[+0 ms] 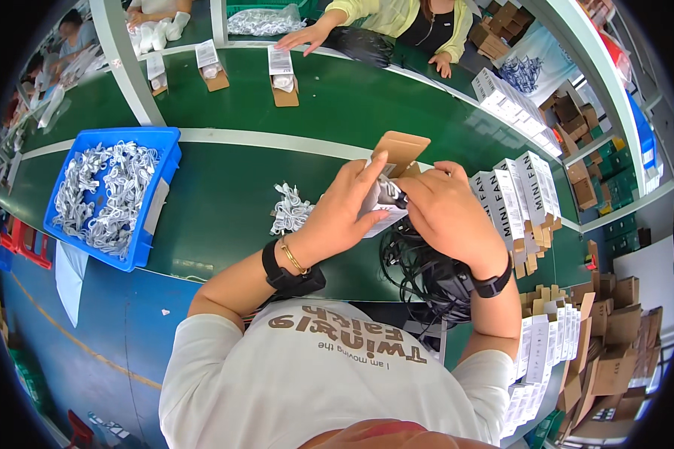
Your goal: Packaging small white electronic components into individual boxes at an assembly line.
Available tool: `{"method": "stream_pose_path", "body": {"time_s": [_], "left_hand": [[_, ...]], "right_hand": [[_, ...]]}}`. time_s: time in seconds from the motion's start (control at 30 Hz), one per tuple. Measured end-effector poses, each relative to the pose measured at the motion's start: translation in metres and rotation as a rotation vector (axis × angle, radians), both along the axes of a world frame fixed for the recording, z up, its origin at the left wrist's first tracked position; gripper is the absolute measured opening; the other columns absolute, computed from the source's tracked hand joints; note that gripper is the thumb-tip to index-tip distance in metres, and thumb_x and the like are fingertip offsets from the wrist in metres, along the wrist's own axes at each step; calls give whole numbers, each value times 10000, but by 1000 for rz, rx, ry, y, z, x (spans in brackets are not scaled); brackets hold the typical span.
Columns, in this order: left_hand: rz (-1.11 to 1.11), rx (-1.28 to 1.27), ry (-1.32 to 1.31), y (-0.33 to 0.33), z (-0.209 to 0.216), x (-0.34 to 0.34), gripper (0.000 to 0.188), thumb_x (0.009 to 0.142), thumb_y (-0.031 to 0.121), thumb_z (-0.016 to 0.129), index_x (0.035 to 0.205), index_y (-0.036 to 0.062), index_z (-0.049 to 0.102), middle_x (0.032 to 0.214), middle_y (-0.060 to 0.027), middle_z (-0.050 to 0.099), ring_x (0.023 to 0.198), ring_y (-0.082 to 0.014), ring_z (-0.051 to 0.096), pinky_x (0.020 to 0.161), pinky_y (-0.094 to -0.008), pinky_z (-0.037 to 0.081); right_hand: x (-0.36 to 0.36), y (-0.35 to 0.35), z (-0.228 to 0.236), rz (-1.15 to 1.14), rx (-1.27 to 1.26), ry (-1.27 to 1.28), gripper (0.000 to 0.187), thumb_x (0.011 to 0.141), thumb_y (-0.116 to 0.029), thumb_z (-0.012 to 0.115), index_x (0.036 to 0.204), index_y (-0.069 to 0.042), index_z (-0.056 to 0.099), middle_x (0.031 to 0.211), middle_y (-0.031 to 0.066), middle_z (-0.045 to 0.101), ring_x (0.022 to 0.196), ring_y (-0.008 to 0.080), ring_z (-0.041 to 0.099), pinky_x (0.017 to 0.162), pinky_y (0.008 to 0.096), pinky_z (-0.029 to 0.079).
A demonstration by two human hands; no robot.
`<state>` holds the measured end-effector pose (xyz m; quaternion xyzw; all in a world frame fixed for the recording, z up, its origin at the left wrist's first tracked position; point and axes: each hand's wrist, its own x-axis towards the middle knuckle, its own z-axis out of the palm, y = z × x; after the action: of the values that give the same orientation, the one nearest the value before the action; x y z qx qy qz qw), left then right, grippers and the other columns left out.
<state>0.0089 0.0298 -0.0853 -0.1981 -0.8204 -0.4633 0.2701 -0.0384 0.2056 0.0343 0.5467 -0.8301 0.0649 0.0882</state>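
Together, left hand (342, 209) and right hand (448, 215) clamping on a small cardboard box (395, 161) over the green table (225, 202), beside bundled white cables (290, 209).

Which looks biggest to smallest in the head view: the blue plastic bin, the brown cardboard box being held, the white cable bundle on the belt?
1. Blue plastic bin
2. Brown cardboard box
3. White cable bundle; hands partly hide the box, so the last two are close.

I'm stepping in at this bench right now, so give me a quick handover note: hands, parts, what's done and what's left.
Left hand and right hand together hold an open brown cardboard box with a white folded leaflet over the green conveyor belt.
A small white coiled cable bundle lies left of the hands; more fill the blue plastic bin.
Done: white printed cartons stacked at right.
Left: box in hand not yet closed.
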Motion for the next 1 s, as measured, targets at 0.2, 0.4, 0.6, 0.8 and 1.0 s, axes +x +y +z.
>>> {"method": "stream_pose_path", "body": {"time_s": [0.2, 0.4, 0.6, 0.8, 1.0], "left_hand": [[-101, 229, -57, 4, -15, 0, 872, 803, 13, 672, 1482, 31, 126, 1418, -187, 363, 1278, -318, 428, 1066, -388, 346], [-113, 235, -69, -1, -14, -5, 865, 807, 14, 672, 1478, 20, 125, 1418, -191, 377, 1299, -307, 420, 1084, -386, 336], [-138, 226, -82, 1, -11, -2, 864, 808, 21, 675, 1477, 21, 129, 1425, -199, 364, 1304, -300, 415, 1091, -380, 331], [-133, 255, -84, 0, -15, -2, 863, 805, 49, 693, 1473, 18, 147, 1421, -206, 363, 1300, -309, 415, 1082, -380, 341], [-100, 185, -68, 2, -11, 4, 852, 800, 61, 698, 1465, 9, 168, 1410, -210, 373, 1284, -321, 429, 1070, -392, 353]], "right_hand": [[-16, 0, 0, 100, 109, -232, 296, 804, -10, 581, 1096, -49, 562, 922, 116, 638, 930, 301, 601, 942, 468, 384], [-15, -14, -25, -156, -24, -128, 251, 774, -24, 621, 1016, -89, 620, 825, 65, 635, 861, 298, 587, 838, 461, 426], [-13, -15, -8, -59, 105, 3, 217, 738, -28, 645, 932, -124, 667, 799, 41, 624, 832, 255, 558, 775, 405, 417], [9, -12, 0, 16, 3, 40, 216, 726, -37, 638, 923, -113, 682, 817, 30, 612, 838, 234, 551, 804, 363, 384], [10, -10, -8, -24, 94, -78, 237, 747, -64, 630, 980, -82, 664, 882, 39, 633, 885, 248, 568, 828, 379, 378]]}}
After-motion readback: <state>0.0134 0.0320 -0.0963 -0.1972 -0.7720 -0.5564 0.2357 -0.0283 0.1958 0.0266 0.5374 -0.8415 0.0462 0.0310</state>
